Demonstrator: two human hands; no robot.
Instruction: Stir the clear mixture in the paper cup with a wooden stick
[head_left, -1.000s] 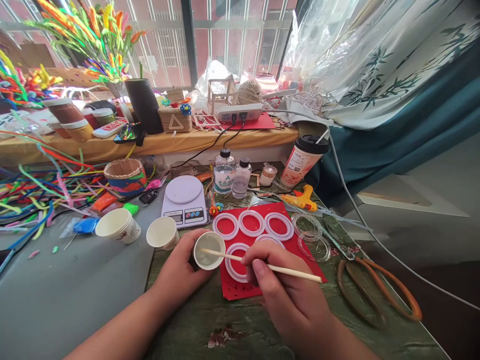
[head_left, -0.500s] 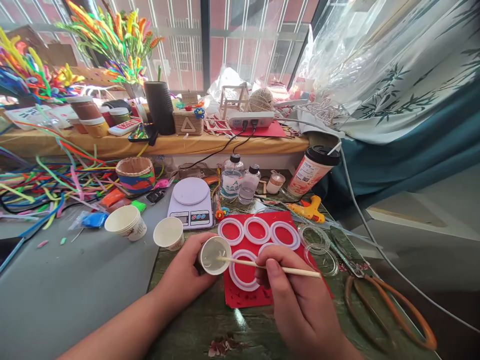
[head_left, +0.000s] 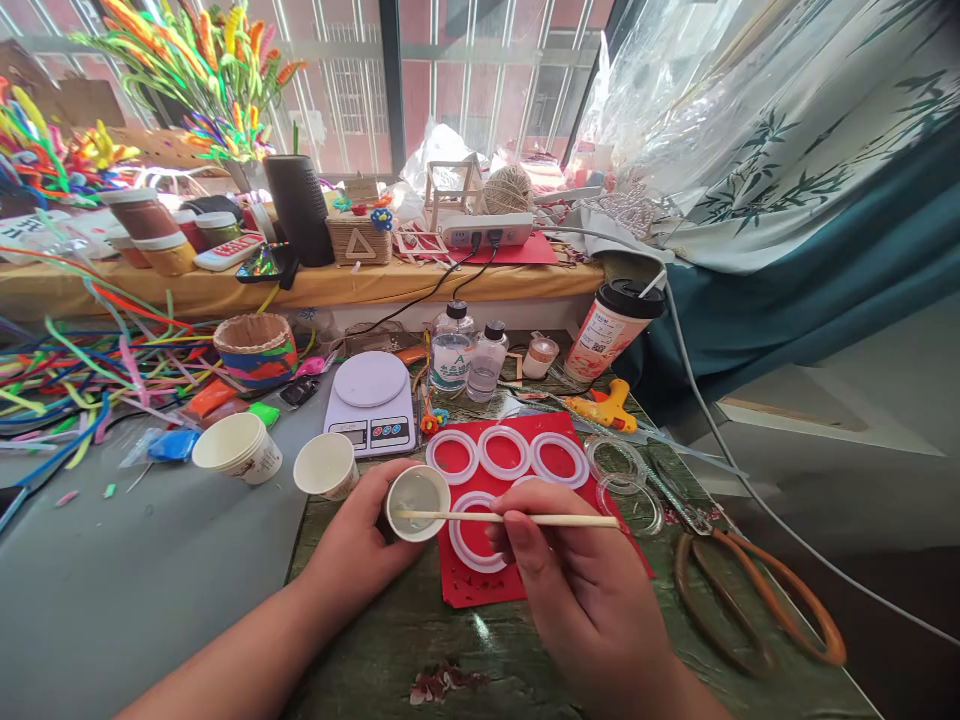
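Note:
My left hand (head_left: 360, 535) is wrapped around a paper cup (head_left: 418, 532), tilted so its mouth faces me, with a clear liquid inside. Between the thumb and fingers of my right hand (head_left: 577, 580) is a pale wooden stick (head_left: 577, 521), its far end dipped in the cup. Under the right hand lies a red sheet (head_left: 457, 590) bearing several white ring molds (head_left: 502, 453); one is partly hidden by my fingers. Left of the held cup stands another paper cup (head_left: 326, 465), and beyond it a digital kitchen scale (head_left: 371, 400).
Two clear bottles (head_left: 452, 365) with black caps stand behind the red sheet. To the right are a yellow glue gun (head_left: 606, 405), clear rings (head_left: 634, 505), large scissors (head_left: 780, 590) and a lidded drink cup (head_left: 611, 330). Stacked paper cups (head_left: 238, 450) are at left.
The stick's tip has shifted toward the left side of the cup, and the stick lies more level. The whole scene has slid slightly left in view.

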